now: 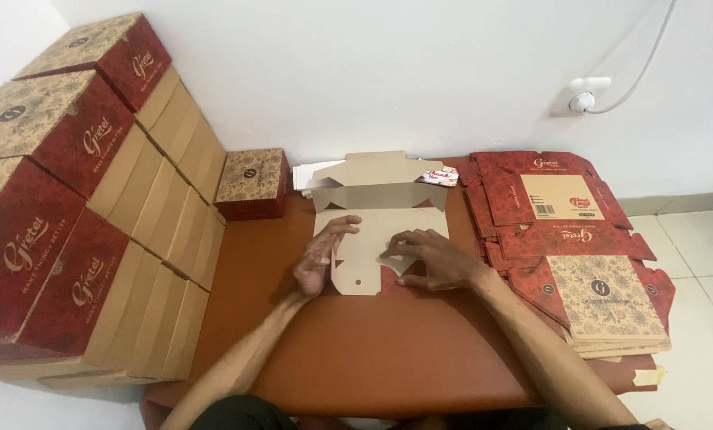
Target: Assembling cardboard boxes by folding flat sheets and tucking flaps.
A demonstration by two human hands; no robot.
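**Both hands flat on a half-folded box blank**

A flat cardboard blank [380, 231] lies plain side up on the brown table [356, 350], square to the person, so the panels can be reached from both sides. Its far flaps already stand up past the fingertips, which suggests the near panels are being pressed down to hold the creases while the walls rise.

The left hand [318, 259] rests on the blank's left edge. Its fingers [342, 228] are loosely stretched and a little spread, pointing up and inward, lying on the card rather than gripping it; the thumb side sits along the edge, and I cannot tell whether it hooks under.

The right hand [436, 259] lies palm down on the right half. Its fingers [404, 239] are extended and fanned toward the left hand, pressing the panel; nothing is clenched in them. The two sets of fingertips are near each other but apart.

Beyond the right hand's knuckles, well apart, a stack of unfolded red blanks [579, 247] waits within reach. Outside the left hand, a wall of finished boxes [78, 215] is piled on the table's left side, with one small closed box [253, 183] beyond the left fingertips. A small red-and-white card [437, 177] lies past the raised flaps.
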